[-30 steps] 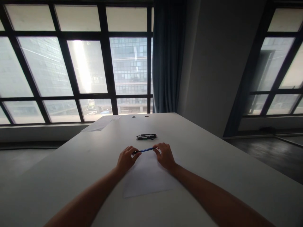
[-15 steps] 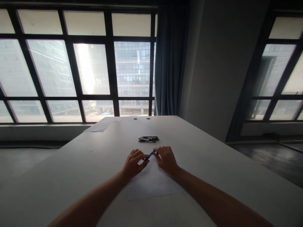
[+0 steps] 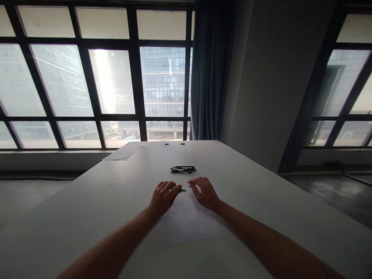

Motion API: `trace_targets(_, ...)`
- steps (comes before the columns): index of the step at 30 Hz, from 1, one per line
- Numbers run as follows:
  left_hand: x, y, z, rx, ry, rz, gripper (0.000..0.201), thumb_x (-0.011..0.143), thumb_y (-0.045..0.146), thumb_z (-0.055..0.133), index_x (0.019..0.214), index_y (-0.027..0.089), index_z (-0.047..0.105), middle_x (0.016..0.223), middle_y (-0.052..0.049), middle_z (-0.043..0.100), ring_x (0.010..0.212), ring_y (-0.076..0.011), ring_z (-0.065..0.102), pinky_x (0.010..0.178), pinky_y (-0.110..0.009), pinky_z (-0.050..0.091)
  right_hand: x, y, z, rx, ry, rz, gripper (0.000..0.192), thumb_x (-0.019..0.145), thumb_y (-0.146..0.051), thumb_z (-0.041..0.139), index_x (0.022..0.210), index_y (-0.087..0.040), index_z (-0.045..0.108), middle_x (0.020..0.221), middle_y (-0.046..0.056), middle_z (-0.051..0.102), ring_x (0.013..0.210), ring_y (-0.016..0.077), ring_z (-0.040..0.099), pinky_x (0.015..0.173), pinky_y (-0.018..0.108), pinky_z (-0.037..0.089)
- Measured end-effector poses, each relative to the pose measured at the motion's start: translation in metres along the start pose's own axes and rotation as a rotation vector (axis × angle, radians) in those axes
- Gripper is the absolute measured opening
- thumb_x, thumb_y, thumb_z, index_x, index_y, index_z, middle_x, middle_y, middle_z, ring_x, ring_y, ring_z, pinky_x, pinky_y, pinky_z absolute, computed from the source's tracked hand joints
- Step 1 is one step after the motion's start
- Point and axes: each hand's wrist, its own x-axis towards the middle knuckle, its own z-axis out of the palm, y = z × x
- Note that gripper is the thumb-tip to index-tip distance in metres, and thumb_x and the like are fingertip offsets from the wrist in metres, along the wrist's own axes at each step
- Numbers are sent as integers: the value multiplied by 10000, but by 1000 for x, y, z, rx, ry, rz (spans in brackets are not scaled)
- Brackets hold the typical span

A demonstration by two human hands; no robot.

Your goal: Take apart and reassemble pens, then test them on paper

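Note:
My left hand is closed around a pen, mostly hidden by my fingers; its dark end sticks out to the right, past my thumb. Across a small gap, my right hand has its thumb and index finger bent and apart, with nothing seen between them. Beneath both hands lies a white sheet of paper. A small pile of dark pens rests just beyond my fingertips.
The long white table stretches toward the windows. More papers lie at its far left edge, and two dark round holes mark its far end. A blue curtain hangs behind it.
My right hand has let go of the blue pen that both hands held. The pen has turned and is now mostly covered by my left hand.

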Motion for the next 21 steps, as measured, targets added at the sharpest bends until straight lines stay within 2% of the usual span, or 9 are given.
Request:
trace_targets(3, -1, -7, 4, 51, -45, -70, 308, 987, 348, 394, 1153, 238, 630, 887, -59, 633, 783, -161, 573, 702, -284, 480, 3, 23, -9, -78, -168, 72, 221, 819, -188, 555, 987, -212, 697, 1042, 74, 702, 1008, 233, 608, 932, 418, 412)
trace_targets(6, -3, -10, 7, 64, -116, -126, 327, 963, 231, 403, 1225, 241, 599, 958, -77, 618, 849, -187, 570, 748, -325, 494, -1, 38, -11, -75, -332, 93, 152, 783, -201, 602, 872, -222, 723, 1018, 55, 707, 983, 225, 618, 907, 380, 444)
trace_targets(8, -3, -9, 9, 47, -188, -155, 441, 897, 98, 408, 1289, 232, 560, 1037, -93, 611, 915, -209, 566, 814, -376, 497, -3, 39, -8, -71, -310, 103, 157, 788, -202, 596, 885, -214, 719, 1025, 59, 703, 973, 219, 623, 900, 364, 456)
trace_targets(11, 1, -3, 11, -16, -286, -167, 595, 792, -23, 402, 1322, 211, 536, 1085, -98, 623, 988, -224, 557, 881, -407, 494, -5, 28, 0, -40, -180, 138, 240, 836, -220, 554, 1041, -193, 677, 1048, 81, 693, 921, 200, 640, 859, 347, 478)
trace_targets(13, 5, -1, 11, -48, -302, -151, 571, 800, -29, 396, 1295, 202, 561, 1073, -95, 644, 992, -223, 560, 875, -394, 505, -4, 19, 4, 2, -131, 116, 254, 874, -256, 528, 1085, -184, 652, 1033, 85, 691, 891, 191, 641, 828, 337, 486)
trace_targets(16, 11, -1, 10, -55, -278, -94, 445, 881, 37, 398, 1227, 220, 609, 1046, -84, 666, 941, -213, 582, 817, -372, 526, -4, 12, 7, 15, -133, 37, 241, 919, -284, 488, 1055, -178, 656, 990, 85, 697, 909, 200, 628, 838, 348, 474)
trace_targets(21, 11, -3, 17, -81, -207, -1, 346, 950, 139, 402, 1203, 245, 613, 1048, -68, 663, 898, -189, 602, 765, -334, 534, -4, 21, 7, -13, -148, -6, 259, 955, -277, 445, 1090, -182, 644, 1037, 94, 684, 968, 208, 600, 871, 362, 440)
